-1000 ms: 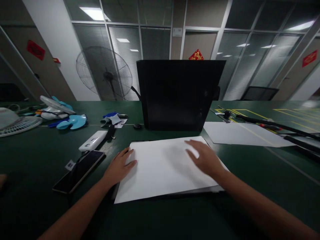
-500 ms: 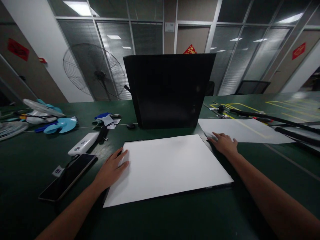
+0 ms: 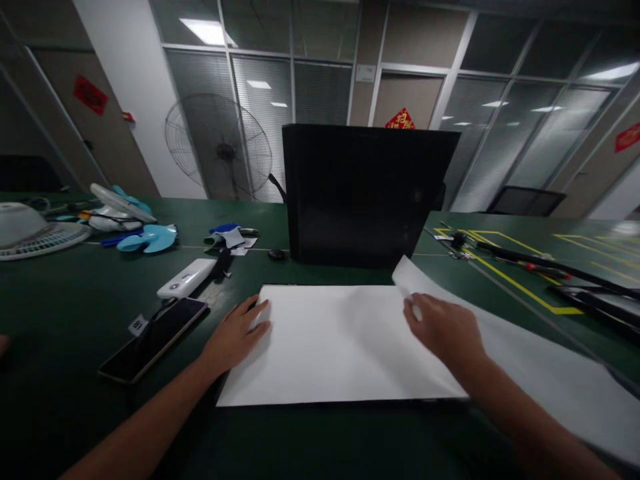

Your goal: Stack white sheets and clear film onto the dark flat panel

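Observation:
A white sheet (image 3: 320, 353) lies flat in front of me over something dark whose edge shows beneath it. My left hand (image 3: 239, 337) rests on its left edge, fingers spread, holding nothing. Over the sheet's right part, my right hand (image 3: 445, 330) pinches the edge of a second white sheet (image 3: 540, 367). That second sheet is lifted and curved, its corner standing up beyond my fingers, and it runs off to the right behind my forearm.
A black box-like object (image 3: 367, 197) stands behind the sheets. On the left lie a phone (image 3: 155, 340), a white device (image 3: 187, 278), a blue fan blade (image 3: 149, 239) and a black mouse (image 3: 276, 254). Dark rods (image 3: 555, 263) lie at the right.
My right hand has closed on the second sheet and drawn it up and nearer, uncovering yellow tape lines on the table. My left hand stays on the first sheet. The view has turned left.

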Demonstrator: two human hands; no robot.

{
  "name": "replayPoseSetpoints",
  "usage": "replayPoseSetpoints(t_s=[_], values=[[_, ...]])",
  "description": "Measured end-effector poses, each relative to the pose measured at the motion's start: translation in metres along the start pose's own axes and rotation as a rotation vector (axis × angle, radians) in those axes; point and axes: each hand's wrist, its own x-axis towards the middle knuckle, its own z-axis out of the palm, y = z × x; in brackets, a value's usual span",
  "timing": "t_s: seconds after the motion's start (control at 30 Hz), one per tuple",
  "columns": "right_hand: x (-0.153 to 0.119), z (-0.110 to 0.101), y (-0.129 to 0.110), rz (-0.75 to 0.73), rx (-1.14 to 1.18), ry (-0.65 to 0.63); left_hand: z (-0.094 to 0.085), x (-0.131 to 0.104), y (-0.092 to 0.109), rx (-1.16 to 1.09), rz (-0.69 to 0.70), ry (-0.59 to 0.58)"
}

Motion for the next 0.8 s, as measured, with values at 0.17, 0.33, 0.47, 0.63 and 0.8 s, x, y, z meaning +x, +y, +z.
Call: replayPoseSetpoints(t_s=[0.17,0.33,0.47,0.63,0.8], values=[[-0.037,-0.03,-0.112,-0.506,0.184,-0.21,-0.002,-0.001,0.002,-0.018,-0.02,-0.006],[-0.05,-0.041,-0.186,-0.729,0.306,-0.241,0.0,-0.001,0.003,-0.064,0.005,0.041],[-0.046,-0.043,-0.222,-0.747,0.358,-0.28,0.0,-0.002,0.001,-0.103,-0.018,0.024],[-0.047,-0.038,-0.237,-0.7,0.519,-0.206,0.002,-0.001,-0.001,-0.053,-0.002,0.02],[-0.043,-0.034,-0.183,-0.867,0.687,-0.209,0.003,-0.001,-0.002,0.009,0.009,0.009]])
